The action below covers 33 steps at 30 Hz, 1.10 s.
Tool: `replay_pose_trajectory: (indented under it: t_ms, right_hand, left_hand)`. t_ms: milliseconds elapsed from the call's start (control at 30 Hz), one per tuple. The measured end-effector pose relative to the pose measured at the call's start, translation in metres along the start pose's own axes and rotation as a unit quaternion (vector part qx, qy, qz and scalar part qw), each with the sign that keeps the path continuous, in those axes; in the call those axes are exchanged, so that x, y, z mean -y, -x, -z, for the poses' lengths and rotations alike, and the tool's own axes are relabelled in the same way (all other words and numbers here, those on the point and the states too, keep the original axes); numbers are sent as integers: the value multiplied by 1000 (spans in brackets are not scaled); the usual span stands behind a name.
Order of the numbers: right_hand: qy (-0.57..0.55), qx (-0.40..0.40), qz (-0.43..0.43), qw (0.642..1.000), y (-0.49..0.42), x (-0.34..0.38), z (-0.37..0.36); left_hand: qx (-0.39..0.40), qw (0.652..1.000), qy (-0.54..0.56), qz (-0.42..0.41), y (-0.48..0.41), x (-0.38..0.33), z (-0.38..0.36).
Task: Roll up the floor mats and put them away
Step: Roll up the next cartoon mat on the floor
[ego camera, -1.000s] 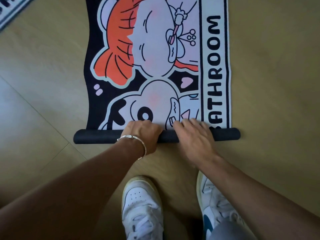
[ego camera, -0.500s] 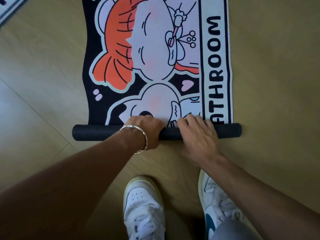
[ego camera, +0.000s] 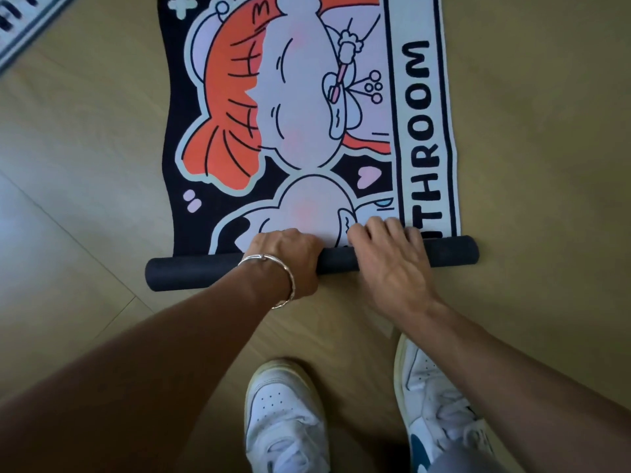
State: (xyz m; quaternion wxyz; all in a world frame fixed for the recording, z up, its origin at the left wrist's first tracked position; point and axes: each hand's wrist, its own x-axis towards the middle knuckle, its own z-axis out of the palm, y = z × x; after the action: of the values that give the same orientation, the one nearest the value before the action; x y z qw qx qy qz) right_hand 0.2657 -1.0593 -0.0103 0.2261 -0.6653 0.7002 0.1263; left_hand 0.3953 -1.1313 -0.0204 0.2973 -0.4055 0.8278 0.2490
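A cartoon-printed bathroom mat (ego camera: 300,114) lies flat on the wooden floor, running away from me. Its near end is wound into a dark roll (ego camera: 191,273) that lies crosswise. My left hand (ego camera: 286,261), with a silver bracelet at the wrist, curls over the middle of the roll. Just to its right, my right hand (ego camera: 386,257) lies over the roll with its fingers bent down onto the printed face. Part of the lettering is hidden inside the roll.
A second mat's corner (ego camera: 24,32) shows at the top left. My two white sneakers (ego camera: 286,418) stand on the wooden floor (ego camera: 546,165) just behind the roll. Bare floor lies on both sides of the mat.
The roll has advanced further up the mat, swallowing more letters and more of the lower cartoon figure. Both hands moved forward with it.
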Motion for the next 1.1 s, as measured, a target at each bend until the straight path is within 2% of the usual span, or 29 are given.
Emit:
replay_pose_trajectory:
  t_ms: [67, 233, 300, 367, 433, 500, 567, 667, 700, 800, 900, 967, 1033, 1100]
  right_hand:
    - [-2, 26, 3, 1000, 1, 2, -2]
    - [-85, 100, -36, 991, -20, 2, 18]
    - [-70, 106, -33, 991, -20, 3, 18]
    - [-48, 67, -16, 996, -12, 3, 10]
    - [-20, 19, 8, 1000, -3, 2, 3]
    - [-12, 15, 5, 1000, -3, 1, 1]
    - [-32, 36, -22, 999, -9, 3, 6]
    - [-64, 89, -34, 993, -20, 5, 17]
    - [-63, 112, -31, 991, -23, 4, 20]
    - [-45, 132, -26, 990, -21, 6, 22]
    - [-9, 54, -6, 998, -7, 8, 9]
    - [-5, 26, -7, 1000, -2, 6, 3]
    - [-26, 40, -22, 999, -5, 4, 3]
    - [-57, 67, -30, 996, -14, 3, 9]
  left_hand:
    - [7, 1000, 9, -4, 1, 1, 2]
    - [-108, 993, -23, -52, 16, 3, -9]
    - [-83, 996, -16, -26, 13, 1, -7]
    - [-29, 1000, -2, 9, 2, 0, 0]
    - [16, 1000, -8, 5, -8, -1, 10]
    - [39, 999, -4, -5, -10, -1, 14]
    - [7, 1000, 4, -5, -2, -1, 11]
    - [-121, 992, -12, -30, 14, 1, -7]
    - [-139, 989, -24, -38, 18, 2, -10]
    - [-89, 996, -21, -23, 12, 2, -3]
    - [3, 999, -35, -16, -3, -3, 11]
    - [34, 998, -39, -32, -5, -6, 16]
    - [1, 998, -35, -45, 3, -6, 11]
    - [-75, 995, -28, -54, 13, -4, -1]
